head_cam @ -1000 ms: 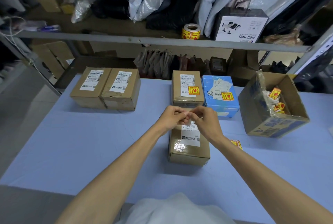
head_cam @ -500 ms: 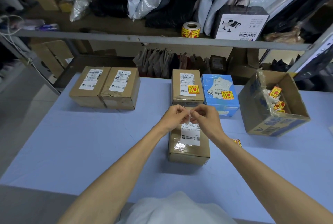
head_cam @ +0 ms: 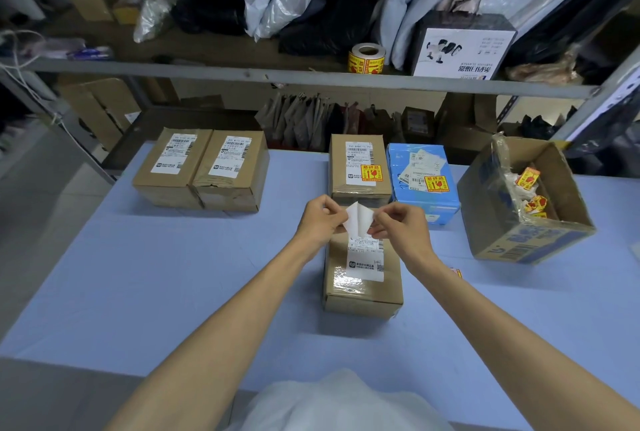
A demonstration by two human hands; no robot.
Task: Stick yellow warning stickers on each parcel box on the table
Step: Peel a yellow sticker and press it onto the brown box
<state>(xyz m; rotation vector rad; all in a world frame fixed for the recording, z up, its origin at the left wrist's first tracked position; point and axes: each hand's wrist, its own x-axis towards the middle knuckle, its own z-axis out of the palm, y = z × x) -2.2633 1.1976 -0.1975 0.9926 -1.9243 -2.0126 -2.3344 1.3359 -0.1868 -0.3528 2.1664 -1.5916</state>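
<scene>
Above a brown parcel box (head_cam: 362, 286) with a white shipping label, my left hand (head_cam: 320, 221) and my right hand (head_cam: 401, 228) pinch a sticker (head_cam: 358, 221) between them. Its white sides face me and its two layers are spread apart in a V. Behind it stand a brown box (head_cam: 360, 167) and a blue box (head_cam: 423, 177), each with a yellow warning sticker on top. Two brown boxes (head_cam: 202, 169) at the far left carry only white labels.
An open carton (head_cam: 526, 202) at the right holds loose yellow stickers and backing scraps. One yellow sticker (head_cam: 456, 272) lies on the blue table beside my right forearm. A sticker roll (head_cam: 367, 59) sits on the shelf behind, among bags.
My hands have drawn slightly apart, and the white piece between them has opened into two spread layers. The boxes have not moved.
</scene>
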